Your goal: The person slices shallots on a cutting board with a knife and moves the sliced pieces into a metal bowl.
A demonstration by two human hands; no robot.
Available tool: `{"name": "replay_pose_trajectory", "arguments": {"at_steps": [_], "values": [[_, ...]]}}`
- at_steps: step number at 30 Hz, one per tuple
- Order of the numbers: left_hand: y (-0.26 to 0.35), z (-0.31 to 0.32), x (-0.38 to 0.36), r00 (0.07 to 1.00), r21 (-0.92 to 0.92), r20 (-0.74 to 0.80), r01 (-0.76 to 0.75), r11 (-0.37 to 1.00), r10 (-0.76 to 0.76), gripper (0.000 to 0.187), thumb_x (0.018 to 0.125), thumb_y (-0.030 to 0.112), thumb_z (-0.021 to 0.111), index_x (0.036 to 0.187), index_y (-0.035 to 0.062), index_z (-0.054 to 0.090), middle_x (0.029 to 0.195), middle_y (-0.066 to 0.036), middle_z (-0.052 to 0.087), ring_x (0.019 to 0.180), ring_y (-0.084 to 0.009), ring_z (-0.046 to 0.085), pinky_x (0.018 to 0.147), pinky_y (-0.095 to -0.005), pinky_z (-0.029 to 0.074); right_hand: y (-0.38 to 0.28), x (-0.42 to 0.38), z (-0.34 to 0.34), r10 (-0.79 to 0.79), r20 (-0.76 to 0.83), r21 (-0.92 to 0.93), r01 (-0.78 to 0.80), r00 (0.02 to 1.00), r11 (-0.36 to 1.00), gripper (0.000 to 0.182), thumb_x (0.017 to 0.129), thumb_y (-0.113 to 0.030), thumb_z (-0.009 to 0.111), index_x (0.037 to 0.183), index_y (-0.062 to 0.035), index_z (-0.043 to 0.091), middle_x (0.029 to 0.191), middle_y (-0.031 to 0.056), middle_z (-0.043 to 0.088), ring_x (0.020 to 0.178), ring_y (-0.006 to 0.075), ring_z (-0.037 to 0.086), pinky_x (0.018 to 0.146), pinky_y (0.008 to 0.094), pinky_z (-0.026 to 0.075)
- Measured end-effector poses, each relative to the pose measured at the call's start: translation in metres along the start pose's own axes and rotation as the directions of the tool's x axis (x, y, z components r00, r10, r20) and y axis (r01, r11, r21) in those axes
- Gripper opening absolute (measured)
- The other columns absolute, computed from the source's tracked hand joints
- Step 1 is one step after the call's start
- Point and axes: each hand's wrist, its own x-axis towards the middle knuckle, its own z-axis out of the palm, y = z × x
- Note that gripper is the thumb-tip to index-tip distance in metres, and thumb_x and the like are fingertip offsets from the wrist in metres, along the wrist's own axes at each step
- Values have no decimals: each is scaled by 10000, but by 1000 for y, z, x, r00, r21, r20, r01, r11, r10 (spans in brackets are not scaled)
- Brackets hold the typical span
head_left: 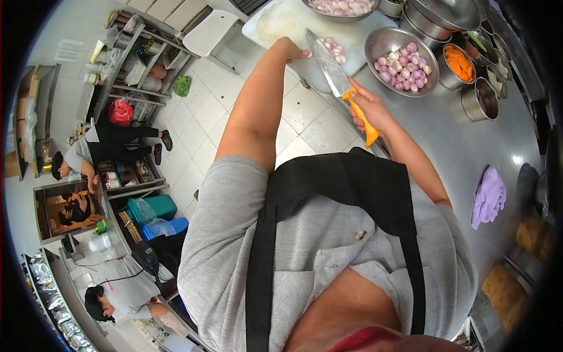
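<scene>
My right hand (370, 108) is closed round the yellow handle of a large knife (329, 64), whose blade lies over the white cutting board (267, 29), tip pointing away from me. Beside the blade, on the board, is a small pile of cut shallots (334, 49). My left hand (291, 50) is bent at the board's near edge, left of the blade; one fingertip shows, the other fingers are hidden. To the right of the board stands a perforated metal bowl (375, 44) of peeled shallots (404, 69).
A bowl of pale pieces (343, 7) stands at the board's far side. Right are a pot of orange pieces (459, 63), an empty-looking metal pot (480, 101) and a purple cloth (488, 198). Two people (79, 157) work at the left; a stool (212, 35) stands beyond.
</scene>
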Motion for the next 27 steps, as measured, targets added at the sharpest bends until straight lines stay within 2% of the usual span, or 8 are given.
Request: {"name": "replay_pose_trajectory", "arguments": {"at_steps": [1, 5, 7, 11, 17, 19, 27], "values": [[1, -1, 0, 1000, -59, -10, 10, 998, -11, 654, 577, 477, 841, 863, -72, 628, 841, -99, 615, 631, -171, 552, 493, -270, 480, 0, 1, 1, 9, 18, 69, -11, 1000, 998, 535, 950, -259, 430, 1452, -243, 243, 669, 25, 464, 451, 91, 415, 412, 246, 366], [5, -1, -4, 1000, -58, 10, 13, 998, -12, 655, 585, 468, 840, 890, -72, 630, 859, -96, 617, 631, -169, 553, 494, -268, 483, 4, 3, 3, 10, 32, 96, -13, 999, 995, 546, 948, -260, 436, 1455, -237, 234, 674, 28, 468, 453, 91, 410, 413, 246, 362], [1, 1, 1, 1000, -36, 5, -10, 999, 10, 733, 591, 576, 790, 950, -48, 650, 856, -115, 647, 628, -195, 568, 602, -302, 504, 6, 4, 3, -8, 35, 63, 6, 999, 998, 549, 948, -263, 437, 1456, -247, 229, 668, 26, 463, 449, 91, 405, 411, 247, 361], [0, 1, 0, 1000, -78, -12, -7, 997, 6, 733, 596, 570, 790, 955, -53, 649, 860, -116, 647, 634, -196, 569, 600, -303, 505, 2, 4, 6, -2, -1, 19, 2, 1000, 1000, 543, 948, -265, 437, 1453, -253, 237, 659, 24, 454, 442, 90, 400, 408, 248, 356], [4, -2, -2, 998, -1, 64, -3, 1000, 4, 734, 614, 597, 762, 987, -26, 652, 842, -107, 645, 652, -188, 571, 620, -306, 499, 3, 5, 5, 10, -4, 28, -10, 1000, 1000, 535, 947, -268, 440, 1449, -250, 255, 658, 23, 452, 436, 88, 398, 405, 250, 350], [3, -2, -1, 1000, -33, 8, -14, 999, 14, 627, 604, 448, 834, 846, -90, 621, 788, -106, 611, 562, -164, 539, 454, -267, 464, 1, 5, 7, 8, 3, 39, -9, 1000, 999, 534, 947, -268, 442, 1448, -247, 259, 662, 25, 456, 441, 88, 401, 408, 251, 354], [2, 1, 4, 1000, -86, 0, 7, 996, -7, 591, 605, 413, 844, 850, -79, 627, 829, -108, 613, 588, -163, 536, 468, -262, 464, -7, 18, 15, -12, 3, -12, 12, 1000, 1000, 545, 943, -249, 439, 1452, -231, 244, 677, 32, 473, 453, 96, 416, 416, 253, 368]]}}
